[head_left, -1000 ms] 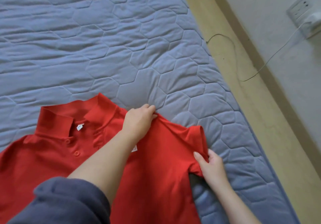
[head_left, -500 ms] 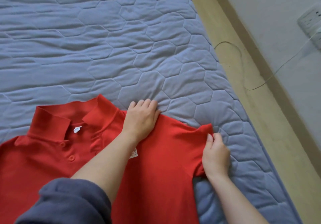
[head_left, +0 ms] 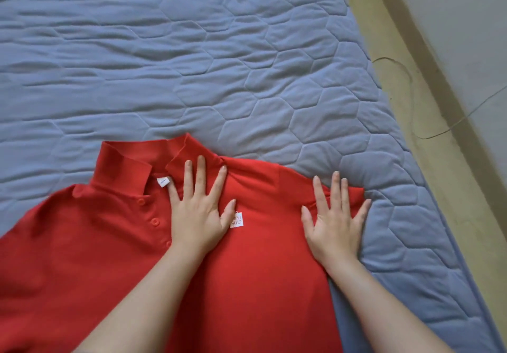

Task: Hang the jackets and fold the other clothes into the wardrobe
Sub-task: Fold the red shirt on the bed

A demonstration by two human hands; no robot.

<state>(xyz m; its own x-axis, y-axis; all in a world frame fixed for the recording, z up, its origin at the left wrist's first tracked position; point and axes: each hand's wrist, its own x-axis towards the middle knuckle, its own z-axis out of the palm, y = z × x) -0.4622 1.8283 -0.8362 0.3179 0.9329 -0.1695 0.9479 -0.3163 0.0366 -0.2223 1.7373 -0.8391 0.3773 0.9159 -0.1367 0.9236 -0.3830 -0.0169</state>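
Lying collar-up on the blue quilted mattress (head_left: 192, 64), the red polo shirt (head_left: 82, 265) runs in from the left. The left hand (head_left: 197, 215) presses flat just right of its buttons, fingers straight and spread, tips touching the collar. The right hand (head_left: 336, 223) lies equally flat on the shirt's right shoulder edge, gripping nothing.

A blue-grey quilted mattress (head_left: 192, 64) with hexagon stitching fills most of the view. Along its right edge runs a tan floor strip (head_left: 439, 202), where a thin looping cable (head_left: 428, 138) lies, beside a grey wall (head_left: 466, 10).
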